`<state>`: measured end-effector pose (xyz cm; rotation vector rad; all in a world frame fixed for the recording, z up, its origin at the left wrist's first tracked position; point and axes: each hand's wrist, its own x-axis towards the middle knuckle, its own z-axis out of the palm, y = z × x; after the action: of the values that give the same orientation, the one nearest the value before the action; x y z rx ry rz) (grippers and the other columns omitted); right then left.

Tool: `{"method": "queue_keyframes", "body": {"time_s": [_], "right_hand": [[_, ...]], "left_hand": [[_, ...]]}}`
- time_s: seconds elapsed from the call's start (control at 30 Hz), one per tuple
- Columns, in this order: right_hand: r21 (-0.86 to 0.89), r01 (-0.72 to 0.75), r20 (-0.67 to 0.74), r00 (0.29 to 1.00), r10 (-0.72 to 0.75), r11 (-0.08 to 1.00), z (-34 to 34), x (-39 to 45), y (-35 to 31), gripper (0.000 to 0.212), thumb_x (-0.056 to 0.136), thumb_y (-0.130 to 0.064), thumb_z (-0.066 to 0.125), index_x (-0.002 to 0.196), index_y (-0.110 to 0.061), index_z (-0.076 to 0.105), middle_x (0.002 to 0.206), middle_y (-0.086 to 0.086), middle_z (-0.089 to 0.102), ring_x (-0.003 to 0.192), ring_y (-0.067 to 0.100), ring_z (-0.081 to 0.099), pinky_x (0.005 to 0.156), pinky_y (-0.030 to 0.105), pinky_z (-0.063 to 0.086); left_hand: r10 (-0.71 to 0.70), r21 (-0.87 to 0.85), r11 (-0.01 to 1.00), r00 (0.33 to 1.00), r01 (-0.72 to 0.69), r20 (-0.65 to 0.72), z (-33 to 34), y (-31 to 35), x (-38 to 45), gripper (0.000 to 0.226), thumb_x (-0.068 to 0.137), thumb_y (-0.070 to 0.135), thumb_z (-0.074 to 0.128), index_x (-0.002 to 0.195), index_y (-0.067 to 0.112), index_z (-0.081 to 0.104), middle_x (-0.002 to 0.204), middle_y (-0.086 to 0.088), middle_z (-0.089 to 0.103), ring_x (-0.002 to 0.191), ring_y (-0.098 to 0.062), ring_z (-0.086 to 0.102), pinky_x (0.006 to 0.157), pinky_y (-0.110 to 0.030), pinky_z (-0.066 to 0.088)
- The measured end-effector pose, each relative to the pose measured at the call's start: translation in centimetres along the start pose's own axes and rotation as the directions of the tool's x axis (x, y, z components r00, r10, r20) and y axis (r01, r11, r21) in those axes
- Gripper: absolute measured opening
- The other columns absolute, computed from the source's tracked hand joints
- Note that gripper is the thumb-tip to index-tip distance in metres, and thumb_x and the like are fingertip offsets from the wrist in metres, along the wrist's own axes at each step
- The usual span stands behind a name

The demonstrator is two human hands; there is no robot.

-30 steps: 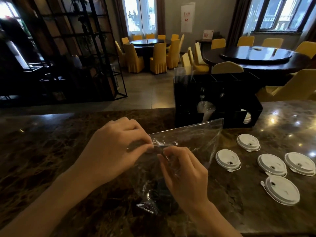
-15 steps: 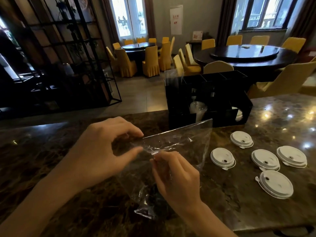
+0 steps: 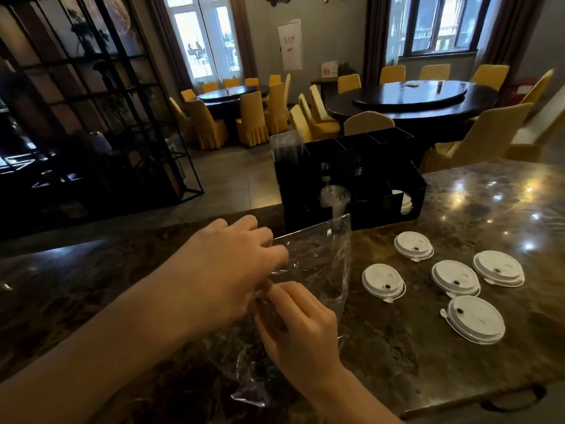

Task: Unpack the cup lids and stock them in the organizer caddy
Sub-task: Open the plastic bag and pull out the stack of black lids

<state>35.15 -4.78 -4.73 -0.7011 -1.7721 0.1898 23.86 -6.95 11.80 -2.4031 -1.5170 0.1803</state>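
A clear plastic bag (image 3: 318,255) is held up over the dark marble counter (image 3: 428,362). My left hand (image 3: 232,264) pinches its upper edge, and my right hand (image 3: 299,328) grips the bag just below, fingers curled into the plastic. Several white cup lids lie flat on the counter to the right, among them the nearest lid (image 3: 475,319) and the lid closest to the bag (image 3: 383,281). The black organizer caddy (image 3: 376,182) stands behind the bag, with white lids (image 3: 405,203) in its right front slot and clear cups (image 3: 334,197) in a middle slot.
The counter's far edge runs just behind the caddy, and its near edge lies at the lower right. Beyond are round dark tables with yellow chairs (image 3: 253,120). A black metal shelf frame (image 3: 91,117) stands at the left.
My left hand has moved right and closer to my right hand along the bag's top edge. The bag is bunched more tightly between the two hands. The camera has tilted.
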Motion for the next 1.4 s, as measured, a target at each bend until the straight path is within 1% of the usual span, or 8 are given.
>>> {"method": "queue_keyframes", "body": {"time_s": [0.2, 0.37, 0.8, 0.93, 1.07, 1.2, 1.3, 1.4], "right_hand": [[0.130, -0.039, -0.065, 0.997, 0.048, 0.991, -0.5, 0.3, -0.2, 0.025, 0.091, -0.023, 0.074, 0.111, -0.019, 0.060, 0.095, -0.003, 0.076, 0.079, 0.004, 0.070, 0.066, 0.019, 0.059], [0.122, -0.040, -0.080, 0.996, 0.050, 0.992, -0.7, 0.0, 0.1, 0.016, 0.087, -0.017, 0.079, 0.098, -0.015, 0.066, 0.088, -0.004, 0.074, 0.074, 0.002, 0.066, 0.065, 0.012, 0.054], [0.104, -0.020, -0.036, 0.999, 0.024, 0.994, -0.5, -0.4, -0.1, 0.013, 0.088, -0.018, 0.080, 0.095, -0.017, 0.069, 0.086, -0.008, 0.071, 0.072, 0.004, 0.065, 0.058, 0.022, 0.055], [0.225, -0.003, -0.139, 0.990, 0.035, 0.974, -1.4, 0.1, 0.3, 0.018, 0.091, -0.019, 0.079, 0.102, -0.014, 0.067, 0.098, -0.001, 0.071, 0.082, 0.004, 0.066, 0.066, 0.016, 0.056], [0.154, -0.128, -0.318, 0.932, 0.172, 0.980, -3.6, 0.9, 2.3, 0.049, 0.082, -0.025, 0.083, 0.121, -0.015, 0.055, 0.118, 0.000, 0.059, 0.103, 0.013, 0.061, 0.085, 0.018, 0.052], [0.265, -0.565, -0.038, 0.803, 0.594, 0.781, -5.0, 1.2, 4.3, 0.092, 0.074, -0.048, 0.088, 0.147, -0.037, 0.032, 0.139, -0.008, 0.049, 0.131, 0.015, 0.050, 0.109, 0.045, 0.048], [0.381, -0.666, 0.168, 0.732, 0.660, 0.642, -5.3, 1.6, 5.5, 0.101, 0.068, -0.058, 0.084, 0.151, -0.041, 0.029, 0.131, -0.019, 0.060, 0.125, -0.001, 0.056, 0.110, 0.045, 0.049], [0.391, -0.666, 0.203, 0.736, 0.646, 0.635, -5.1, 2.1, 5.9, 0.087, 0.071, -0.052, 0.084, 0.146, -0.036, 0.041, 0.113, -0.021, 0.069, 0.113, -0.003, 0.063, 0.103, 0.041, 0.055]], "left_hand": [[0.019, -0.031, 0.999, 1.000, -0.019, -0.021, 1.0, -0.5, 0.6, 0.028, 0.097, 0.048, 0.049, 0.124, 0.042, 0.054, 0.115, 0.020, 0.055, 0.099, -0.001, 0.043, 0.075, -0.019, 0.034], [-0.071, -0.286, 0.957, 0.993, 0.040, -0.099, -0.7, -1.8, 0.1, 0.025, 0.085, 0.044, 0.054, 0.099, 0.038, 0.074, 0.093, 0.020, 0.066, 0.081, 0.002, 0.061, 0.073, -0.026, 0.057], [-0.348, -0.624, 0.762, 0.922, 0.171, -0.172, -0.6, -4.0, 0.5, 0.013, 0.083, 0.023, 0.078, 0.081, 0.035, 0.072, 0.082, 0.022, 0.070, 0.085, 0.004, 0.066, 0.071, -0.004, 0.047], [-0.267, -0.580, 0.803, 0.952, 0.134, -0.150, -0.5, -3.7, 0.2, 0.015, 0.085, 0.020, 0.076, 0.088, 0.034, 0.071, 0.080, 0.016, 0.068, 0.090, 0.004, 0.064, 0.075, -0.006, 0.047], [-0.188, -0.538, 0.838, 0.973, 0.087, -0.135, -0.7, -3.3, 0.2, 0.024, 0.088, 0.010, 0.070, 0.097, 0.031, 0.074, 0.089, 0.016, 0.064, 0.090, -0.002, 0.061, 0.071, -0.010, 0.048], [-0.087, -0.361, 0.932, 0.990, 0.040, -0.114, -0.5, -2.6, 0.9, 0.035, 0.086, 0.009, 0.062, 0.109, 0.034, 0.071, 0.101, 0.024, 0.059, 0.088, 0.003, 0.055, 0.067, -0.013, 0.041], [0.006, -0.181, 0.983, 0.993, -0.027, -0.116, -0.3, -1.7, 1.7, 0.034, 0.085, 0.019, 0.059, 0.114, 0.036, 0.065, 0.106, 0.020, 0.061, 0.092, 0.001, 0.053, 0.076, -0.021, 0.043], [0.072, -0.032, 0.997, 0.991, -0.076, -0.110, 0.2, -1.2, 2.2, 0.036, 0.080, 0.028, 0.059, 0.116, 0.033, 0.064, 0.107, 0.015, 0.064, 0.094, -0.008, 0.058, 0.077, -0.028, 0.046]]}}
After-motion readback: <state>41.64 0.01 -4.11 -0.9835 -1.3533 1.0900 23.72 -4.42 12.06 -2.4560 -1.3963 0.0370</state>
